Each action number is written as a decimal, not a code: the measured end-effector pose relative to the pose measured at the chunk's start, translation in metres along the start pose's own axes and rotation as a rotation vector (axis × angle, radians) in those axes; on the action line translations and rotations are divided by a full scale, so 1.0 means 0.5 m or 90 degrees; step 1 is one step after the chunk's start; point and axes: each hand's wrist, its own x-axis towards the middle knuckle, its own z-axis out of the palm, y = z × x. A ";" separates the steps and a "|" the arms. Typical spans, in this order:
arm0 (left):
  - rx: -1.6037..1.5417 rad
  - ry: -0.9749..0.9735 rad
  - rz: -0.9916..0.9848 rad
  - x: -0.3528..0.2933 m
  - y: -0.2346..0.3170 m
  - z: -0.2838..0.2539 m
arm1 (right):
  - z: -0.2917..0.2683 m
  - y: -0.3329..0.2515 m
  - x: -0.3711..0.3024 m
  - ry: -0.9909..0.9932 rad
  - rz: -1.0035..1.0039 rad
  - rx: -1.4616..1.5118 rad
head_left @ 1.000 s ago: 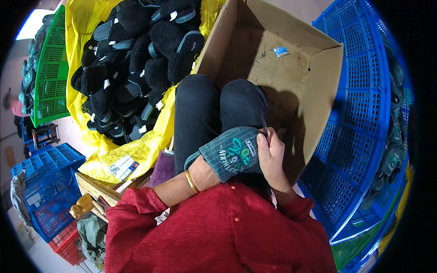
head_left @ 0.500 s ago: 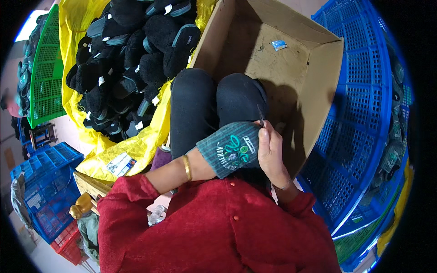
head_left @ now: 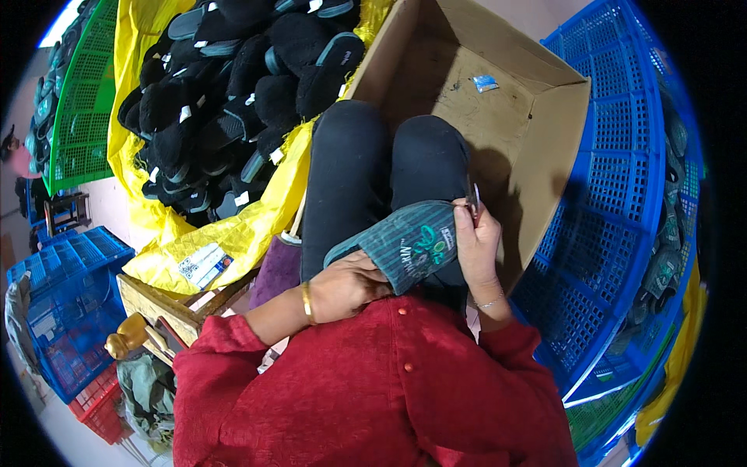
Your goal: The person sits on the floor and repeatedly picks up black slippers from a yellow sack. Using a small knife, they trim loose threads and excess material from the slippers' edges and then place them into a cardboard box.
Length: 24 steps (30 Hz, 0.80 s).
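A dark green ribbed slipper (head_left: 405,243) with an embroidered green motif lies across my lap, tilted, its toe to the right. My left hand (head_left: 348,288) is at the slipper's opening, fingers bent and partly hidden in it. My right hand (head_left: 478,243) is closed at the toe end. Between its thumb and fingers stands a small dark tool (head_left: 472,198) with a shiny edge, which looks like thread snips. Left of my knees a yellow sack (head_left: 292,187) holds many black fluffy slippers (head_left: 226,117) with white tags.
Beyond my knees stands a cardboard box (head_left: 572,117) with a small blue-and-white packet (head_left: 485,83) inside. Blue plastic baskets (head_left: 622,179) rise at the right, with more slippers behind. At the left are a green basket (head_left: 82,117), a blue crate (head_left: 66,311) and a wooden frame (head_left: 159,307).
My left hand has drawn back from inside the slipper, so its knuckles now show at the opening. The slipper has tilted, and my right hand has shifted slightly right. The view has shifted.
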 end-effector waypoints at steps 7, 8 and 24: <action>-0.116 0.474 -0.341 -0.061 0.072 -0.069 | -0.040 0.013 0.013 0.011 0.210 0.161; -0.137 0.424 -0.359 -0.068 0.073 -0.057 | -0.038 0.015 0.014 0.029 0.209 0.223; -0.599 0.560 -0.283 -0.001 0.025 -0.061 | -0.104 -0.050 0.008 -0.107 0.299 0.239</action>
